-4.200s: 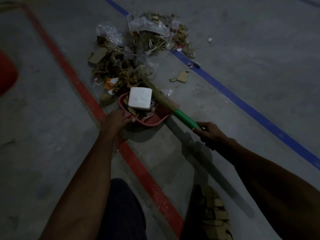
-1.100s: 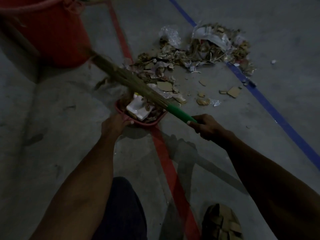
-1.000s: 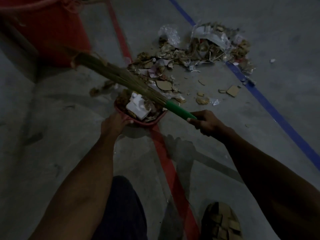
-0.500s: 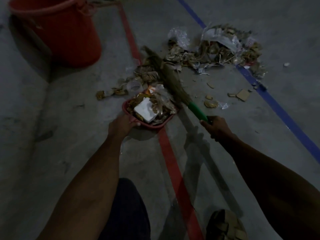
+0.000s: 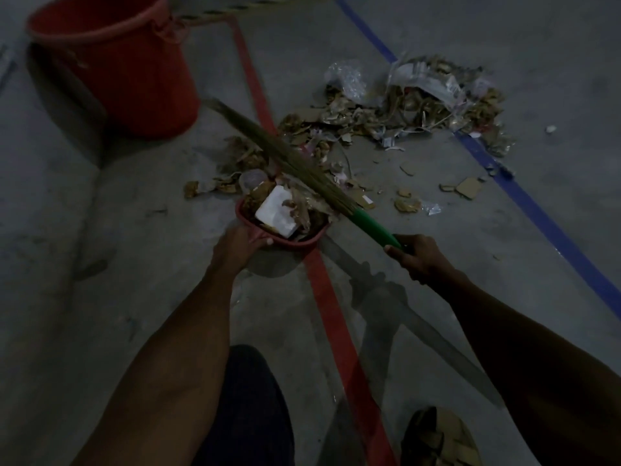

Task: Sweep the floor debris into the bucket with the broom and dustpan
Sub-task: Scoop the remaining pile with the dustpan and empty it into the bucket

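Observation:
My left hand (image 5: 240,245) grips the handle of a red dustpan (image 5: 304,242) on the floor. The pan is heaped with dry scraps and a white foam block (image 5: 275,211). My right hand (image 5: 420,255) grips the green handle of a grass broom (image 5: 289,163). Its bristles slant up and left over the pan, toward the red bucket (image 5: 121,65) at top left. A debris pile (image 5: 403,109) of leaves, cardboard and plastic lies beyond the pan, spreading right to the blue line.
A red floor line (image 5: 331,307) runs from the bucket under the dustpan toward my feet. A blue floor line (image 5: 537,210) crosses at the right. Loose cardboard bits (image 5: 467,188) lie between them. My sandalled foot (image 5: 437,438) is at the bottom.
The broom's bristles swung left over the dustpan from pointing up at the pile. The bucket has come further into view. More scraps sit in the pan than several seconds ago.

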`<move>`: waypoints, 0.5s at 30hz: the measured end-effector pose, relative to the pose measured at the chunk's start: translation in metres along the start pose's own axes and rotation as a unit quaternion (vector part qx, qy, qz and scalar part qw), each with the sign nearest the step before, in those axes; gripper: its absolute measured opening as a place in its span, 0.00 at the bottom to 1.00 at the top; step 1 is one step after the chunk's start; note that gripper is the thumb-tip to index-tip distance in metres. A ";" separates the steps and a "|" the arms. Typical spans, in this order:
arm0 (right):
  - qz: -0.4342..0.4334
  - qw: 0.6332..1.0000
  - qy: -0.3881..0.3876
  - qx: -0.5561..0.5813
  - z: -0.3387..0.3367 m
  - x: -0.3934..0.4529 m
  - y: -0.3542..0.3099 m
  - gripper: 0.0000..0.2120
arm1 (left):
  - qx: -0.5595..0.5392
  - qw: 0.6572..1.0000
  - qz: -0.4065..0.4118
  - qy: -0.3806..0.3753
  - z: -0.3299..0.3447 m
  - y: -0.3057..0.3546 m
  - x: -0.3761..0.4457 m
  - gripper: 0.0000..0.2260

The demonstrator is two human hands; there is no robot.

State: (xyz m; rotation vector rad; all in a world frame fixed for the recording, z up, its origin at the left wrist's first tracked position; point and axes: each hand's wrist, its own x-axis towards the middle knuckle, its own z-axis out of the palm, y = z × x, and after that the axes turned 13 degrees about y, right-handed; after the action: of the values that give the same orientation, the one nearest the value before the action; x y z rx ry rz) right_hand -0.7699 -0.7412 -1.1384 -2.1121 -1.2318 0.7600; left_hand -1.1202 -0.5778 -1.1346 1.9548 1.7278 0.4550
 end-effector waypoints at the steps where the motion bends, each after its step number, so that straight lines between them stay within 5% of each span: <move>1: -0.008 1.000 0.010 0.005 -0.002 0.000 -0.003 0.23 | -0.014 1.000 0.007 0.006 -0.002 0.002 -0.001 0.27; 15: -0.082 0.996 0.004 -0.045 -0.013 0.006 -0.070 0.25 | -0.032 0.994 -0.025 0.098 -0.053 0.008 -0.014 0.26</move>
State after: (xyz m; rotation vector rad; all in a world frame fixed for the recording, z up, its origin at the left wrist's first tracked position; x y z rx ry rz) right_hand -0.7976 -0.7093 -1.0810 -2.0511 -1.4397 0.6324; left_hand -1.1447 -0.5854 -1.0850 1.8707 1.8537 0.6961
